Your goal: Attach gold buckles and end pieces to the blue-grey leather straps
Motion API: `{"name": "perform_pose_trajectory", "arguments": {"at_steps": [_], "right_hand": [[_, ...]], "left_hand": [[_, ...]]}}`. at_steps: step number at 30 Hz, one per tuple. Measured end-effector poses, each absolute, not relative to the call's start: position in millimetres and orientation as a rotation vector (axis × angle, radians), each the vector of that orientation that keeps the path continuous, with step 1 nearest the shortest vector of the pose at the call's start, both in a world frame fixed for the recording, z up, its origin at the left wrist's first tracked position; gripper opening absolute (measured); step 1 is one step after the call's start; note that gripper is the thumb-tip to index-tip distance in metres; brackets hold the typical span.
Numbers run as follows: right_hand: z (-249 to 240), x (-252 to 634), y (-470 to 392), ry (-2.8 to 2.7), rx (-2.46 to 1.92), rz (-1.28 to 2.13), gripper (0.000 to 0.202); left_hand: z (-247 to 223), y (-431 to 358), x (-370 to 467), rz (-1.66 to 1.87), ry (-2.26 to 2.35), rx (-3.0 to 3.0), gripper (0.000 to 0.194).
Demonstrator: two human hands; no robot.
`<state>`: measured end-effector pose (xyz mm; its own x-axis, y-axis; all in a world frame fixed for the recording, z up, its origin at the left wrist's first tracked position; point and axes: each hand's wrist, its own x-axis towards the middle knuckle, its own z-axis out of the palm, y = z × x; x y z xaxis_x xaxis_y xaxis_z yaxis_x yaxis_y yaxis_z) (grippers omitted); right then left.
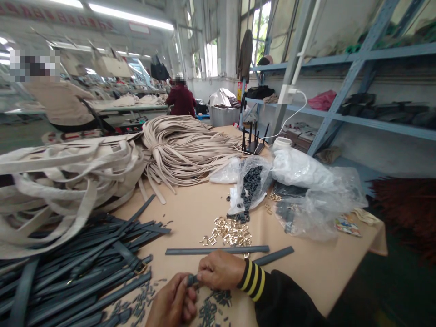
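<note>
Strap end [191, 280], dark grey, is pinched between both your hands at the near edge of the tabletop [190, 213]. Your left hand [173, 303] curls closed around it from below, and your right hand [220, 270] clamps down on it from the other side. Small grey loops [211, 311] lie scattered right under your fingers. Just past your right hand there's a loose grey strap [217, 250], then gold buckles [229, 231]. Grey strap pile [75, 268] fills the near left corner.

Strap pile [78, 272] on surface [190, 213] left, buckles [228, 231] at centre, plastic bags [306, 190] to right, cord coil [184, 145] behind, shelving [357, 81] far right.
</note>
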<state>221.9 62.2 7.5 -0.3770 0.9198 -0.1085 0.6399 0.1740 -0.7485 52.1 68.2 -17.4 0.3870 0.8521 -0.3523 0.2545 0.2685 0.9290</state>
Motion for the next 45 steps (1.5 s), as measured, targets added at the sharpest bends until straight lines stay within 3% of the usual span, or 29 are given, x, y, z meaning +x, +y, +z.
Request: {"name": "perform_pose_trajectory", "arguments": {"at_steps": [6,21,26,30,35,45], "right_hand": [[9,213,61,-1.947,-1.416,1.026,0.017],[5,218,61,-1.885,-1.185,1.277,0.033],[8,214,58,-1.946,-1.225,1.231,0.027],[10,207,54,-1.931,-1.302,1.106,0.015],[3,198,51,-1.965,-1.351,0.908,0.019],[8,205,52,-2.074,-1.351,0.939,0.011]], "left_hand": [[-22,65,53,0.774,1.271,1.415,0.053],[-24,63,46,0.56,1.159,1.69,0.043],[-16,65,46,0.838,1.285,1.678,0.027],[-12,62,48,0.721,1.101,1.389,0.031],[-16,58,52,0.68,0.915,1.099,0.034],[-15,62,47,0.718,1.125,1.185,0.036]]}}
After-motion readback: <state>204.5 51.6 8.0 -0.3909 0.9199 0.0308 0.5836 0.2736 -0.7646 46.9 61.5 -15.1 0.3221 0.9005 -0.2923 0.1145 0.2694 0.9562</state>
